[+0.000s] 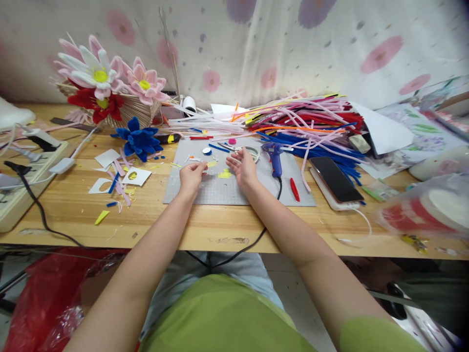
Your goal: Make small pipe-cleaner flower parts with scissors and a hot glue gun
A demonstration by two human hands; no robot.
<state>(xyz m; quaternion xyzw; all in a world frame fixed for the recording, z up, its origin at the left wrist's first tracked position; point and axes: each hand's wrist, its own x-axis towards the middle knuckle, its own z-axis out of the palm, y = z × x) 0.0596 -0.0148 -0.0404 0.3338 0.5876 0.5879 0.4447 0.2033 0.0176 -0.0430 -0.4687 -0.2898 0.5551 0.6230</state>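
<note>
My left hand (192, 180) is closed in a pinch over the left part of the grey cutting mat (220, 194); what its fingertips hold, if anything, is too small to make out. My right hand (243, 168) is open, palm turned inward and fingers apart, with nothing visible in it. Just beyond it lie scissors (252, 152), partly hidden by the fingers. Yellow scraps (224, 174) rest on the mat between my hands. Nearby are a small round blue-rimmed piece (207, 151), a pink piece (232, 141) and a blue strip (219, 147).
A blue glue gun (274, 157) and a red pen-like tool (294, 189) lie right of my right hand. Pipe cleaners (311, 117) pile up behind. Fuzzy flowers (135, 139), white cards (137, 176) and a power strip (34, 176) stand left; a phone (335, 179) lies right.
</note>
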